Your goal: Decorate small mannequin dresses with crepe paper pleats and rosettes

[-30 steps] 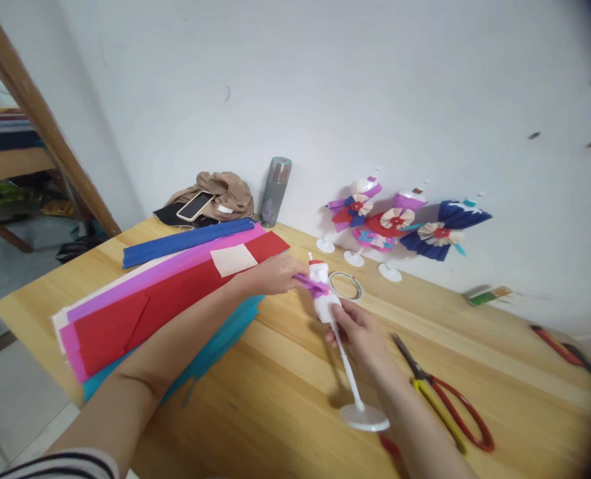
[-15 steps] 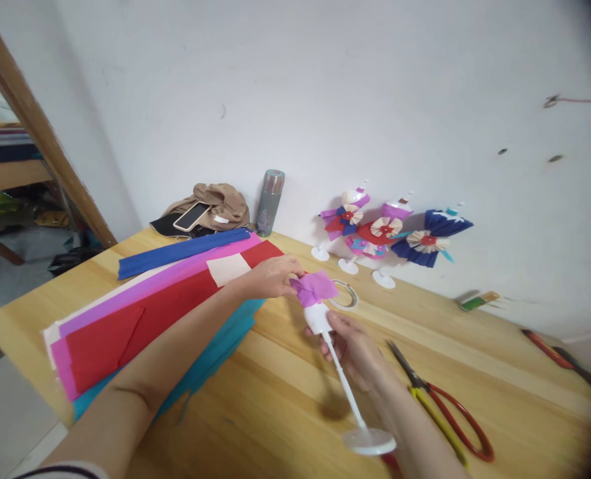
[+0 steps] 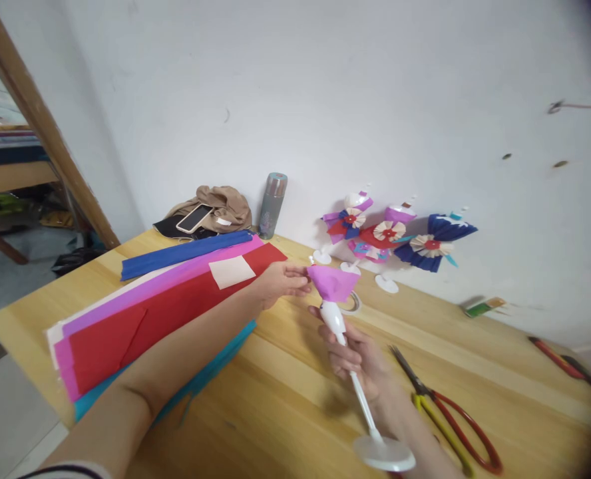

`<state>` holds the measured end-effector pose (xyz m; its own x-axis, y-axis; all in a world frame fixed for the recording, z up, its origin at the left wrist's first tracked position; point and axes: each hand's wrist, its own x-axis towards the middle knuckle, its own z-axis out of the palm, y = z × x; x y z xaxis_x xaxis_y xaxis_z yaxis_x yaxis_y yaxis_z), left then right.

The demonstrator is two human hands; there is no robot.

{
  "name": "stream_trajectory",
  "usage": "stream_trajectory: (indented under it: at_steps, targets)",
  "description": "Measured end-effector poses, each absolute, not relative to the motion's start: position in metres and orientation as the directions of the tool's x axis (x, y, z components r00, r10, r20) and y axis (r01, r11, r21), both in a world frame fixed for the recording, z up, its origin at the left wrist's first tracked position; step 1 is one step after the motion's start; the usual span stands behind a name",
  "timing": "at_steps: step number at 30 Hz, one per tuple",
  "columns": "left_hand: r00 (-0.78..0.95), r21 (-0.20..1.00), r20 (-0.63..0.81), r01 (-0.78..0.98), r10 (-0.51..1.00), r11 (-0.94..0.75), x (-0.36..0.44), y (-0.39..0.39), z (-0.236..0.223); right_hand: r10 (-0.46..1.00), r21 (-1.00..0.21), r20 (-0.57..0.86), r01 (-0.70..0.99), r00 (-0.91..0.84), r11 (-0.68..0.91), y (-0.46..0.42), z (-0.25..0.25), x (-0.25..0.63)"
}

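Observation:
My right hand (image 3: 350, 356) is wrapped around the thin stem of a white goblet-shaped stand (image 3: 333, 318), just below its cup. The stand leans, its round base (image 3: 383, 454) towards me at the lower right. A purple piece of crepe paper or cloth (image 3: 334, 283) covers the stand's upper end and flares outward. Beside its left edge is my left hand (image 3: 283, 283), fingers stretched out and apart, the fingertips at or touching that edge. A small white and red tip shows behind the purple piece.
Red (image 3: 166, 319), purple, cream and teal sheets lie at left, with a blue strip (image 3: 186, 254). Behind are a phone (image 3: 194, 217), cap and flask (image 3: 272, 206). Several decorated stands (image 3: 428, 243) line the wall. A tape roll (image 3: 354, 303), scissors (image 3: 428, 392) and cutter (image 3: 555, 356) lie right.
My right hand has turned the stand and moved it slightly right, and its grip is now lower on the stem. The purple piece looks more spread out. My left fingers have straightened.

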<state>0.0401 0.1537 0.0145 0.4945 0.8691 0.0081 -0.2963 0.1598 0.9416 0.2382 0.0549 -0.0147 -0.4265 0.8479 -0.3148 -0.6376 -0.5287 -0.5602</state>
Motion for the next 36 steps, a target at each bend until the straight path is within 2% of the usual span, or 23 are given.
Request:
stream_trajectory:
  at_steps: [9,13,20,23,26,29,31,33,34,36]
  targets:
    - [0.360,0.938,-0.064,-0.296,0.931,0.179,0.046,0.149,0.026,0.861,-0.626,-0.314,-0.594,-0.401,-0.505,0.056,-0.013,0.234]
    - [0.349,0.926,-0.069,-0.325,0.935,0.190,0.047,0.146,0.033,0.897,-0.712,-0.326,-0.547,-0.298,-0.441,0.056,-0.006,0.229]
    - [0.446,0.910,-0.152,-0.285,0.882,0.301,0.048,0.141,0.032,0.957,-0.857,-0.279,-0.428,-0.079,-0.285,0.054,-0.001,0.218]
    - [0.423,0.919,-0.183,-0.248,0.887,0.307,0.049,0.141,0.028,0.971,-0.953,-0.215,-0.238,0.106,-0.185,0.052,0.001,0.215]
    - [0.386,0.929,-0.174,-0.242,0.906,0.282,0.050,0.141,0.026,0.971,-0.978,-0.087,0.165,0.222,-0.125,0.051,0.006,0.217]
    - [0.374,0.936,-0.180,-0.220,0.910,0.276,0.052,0.140,0.029,0.977,-0.842,0.023,0.531,0.213,-0.096,0.053,0.009,0.224]
    - [0.363,0.938,-0.186,-0.212,0.913,0.275,0.054,0.138,0.031,0.964,-0.707,0.119,0.702,0.238,-0.086,0.055,0.010,0.228]
    - [0.357,0.938,-0.192,-0.207,0.914,0.278,0.055,0.136,0.033,0.949,-0.621,0.174,0.777,0.263,-0.102,0.056,0.012,0.231]
    - [0.357,0.938,-0.193,-0.206,0.914,0.278,0.055,0.135,0.034,0.947,-0.619,0.161,0.776,0.278,-0.123,0.056,0.013,0.232]
    - [0.366,0.939,-0.190,-0.203,0.911,0.277,0.053,0.136,0.036,0.950,-0.693,0.056,0.697,0.307,-0.184,0.056,0.016,0.232]
